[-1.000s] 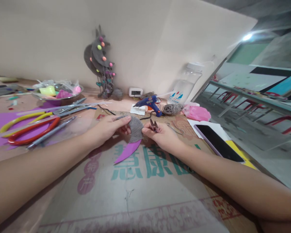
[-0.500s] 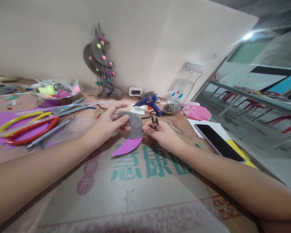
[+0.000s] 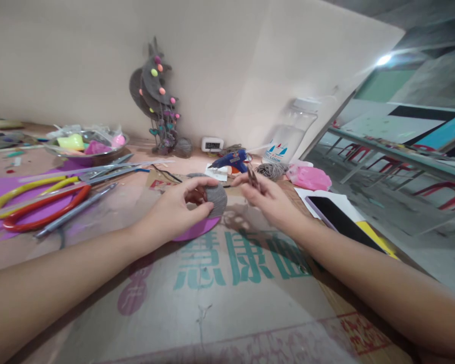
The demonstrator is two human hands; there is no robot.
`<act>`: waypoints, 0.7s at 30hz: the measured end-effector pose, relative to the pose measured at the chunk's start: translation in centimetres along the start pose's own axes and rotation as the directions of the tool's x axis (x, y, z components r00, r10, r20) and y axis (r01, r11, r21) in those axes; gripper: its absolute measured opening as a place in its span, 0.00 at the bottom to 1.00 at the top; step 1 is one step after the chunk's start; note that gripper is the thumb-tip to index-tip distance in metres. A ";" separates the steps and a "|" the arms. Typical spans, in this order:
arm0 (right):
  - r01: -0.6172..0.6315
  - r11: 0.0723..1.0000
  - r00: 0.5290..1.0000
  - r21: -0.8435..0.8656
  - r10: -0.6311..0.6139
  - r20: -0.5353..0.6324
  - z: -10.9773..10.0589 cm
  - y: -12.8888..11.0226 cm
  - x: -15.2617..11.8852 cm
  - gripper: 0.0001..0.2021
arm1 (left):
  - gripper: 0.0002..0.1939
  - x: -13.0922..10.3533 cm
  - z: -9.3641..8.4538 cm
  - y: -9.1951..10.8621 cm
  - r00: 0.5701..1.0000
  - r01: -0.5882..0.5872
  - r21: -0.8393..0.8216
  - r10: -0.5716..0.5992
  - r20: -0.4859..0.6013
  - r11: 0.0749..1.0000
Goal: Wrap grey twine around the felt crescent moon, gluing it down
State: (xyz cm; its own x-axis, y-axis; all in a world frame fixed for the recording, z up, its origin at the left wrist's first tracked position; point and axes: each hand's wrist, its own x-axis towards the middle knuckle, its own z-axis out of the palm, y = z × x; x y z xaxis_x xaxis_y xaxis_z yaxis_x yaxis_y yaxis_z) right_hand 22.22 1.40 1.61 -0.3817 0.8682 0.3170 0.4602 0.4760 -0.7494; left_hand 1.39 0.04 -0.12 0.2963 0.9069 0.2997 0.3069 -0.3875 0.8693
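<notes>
My left hand [image 3: 176, 205] grips a purple crescent [image 3: 198, 230] wrapped partly in grey yarn [image 3: 218, 199]; its thumb presses on the wrapped part, and its fingers hide much of the top. The bare purple end curves down below the yarn. My right hand [image 3: 269, 199] is a little to the right, apart from the crescent. Small thread snips [image 3: 252, 178] lie in its curled fingers, blades up, somewhat blurred. Whether a yarn strand runs between the hands I cannot tell.
Behind the hands lie a blue glue gun [image 3: 229, 160], a yarn coil [image 3: 271, 170] and a water bottle [image 3: 290, 131]. Red-and-yellow-handled scissors [image 3: 47, 208] are at left, near a metal bowl [image 3: 87, 155]. A phone [image 3: 347, 225] lies at right; a decorated moon [image 3: 155, 86] stands against the wall.
My right hand has moved away from the yarn-wrapped edge, up and to the right, with the snips. My left hand has turned and now covers more of the crescent.
</notes>
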 end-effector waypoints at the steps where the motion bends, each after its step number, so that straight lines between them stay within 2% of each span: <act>1: 0.086 0.991 0.995 -0.103 -0.090 -0.031 -0.5 -0.4 -0.1 0.15 | 0.21 0.0 0.0 0.1 1.000 -0.002 0.022 0.003 -0.002 1.000; 4: 0.243 0.890 0.964 -0.387 -0.265 -0.005 -1.2 -1.2 -0.5 0.18 | 0.21 -0.1 0.0 0.3 1.000 0.003 0.064 -0.003 0.006 0.998; 7: 0.309 0.778 0.943 -0.548 -0.327 0.068 -0.9 -1.1 -1.0 0.24 | 0.23 -0.1 0.1 0.4 1.000 0.009 0.089 -0.010 0.013 0.996; 9: 0.331 0.757 0.930 -0.564 -0.364 0.057 -0.5 -0.6 -1.1 0.24 | 0.24 -0.2 0.2 0.3 1.000 -0.001 0.096 -0.001 0.020 0.995; 13: 0.411 0.731 0.890 -0.545 -0.451 0.065 0.1 0.8 -1.1 0.17 | 0.25 -0.3 0.4 0.0 0.999 -0.032 0.148 0.027 0.039 0.988; 21: 0.445 0.645 0.863 -0.621 -0.494 0.105 0.6 1.5 -1.2 0.15 | 0.25 -0.4 0.4 -0.5 0.996 -0.092 0.218 0.090 0.021 0.971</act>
State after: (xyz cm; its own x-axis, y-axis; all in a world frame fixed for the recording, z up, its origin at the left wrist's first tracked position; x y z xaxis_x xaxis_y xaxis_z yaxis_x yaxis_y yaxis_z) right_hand 22.83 1.02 -0.22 -0.6412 0.4992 0.5829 0.6246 0.7807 0.0185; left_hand 1.52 -0.22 -0.82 0.3414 0.8647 0.3685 0.4684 -0.4964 0.7309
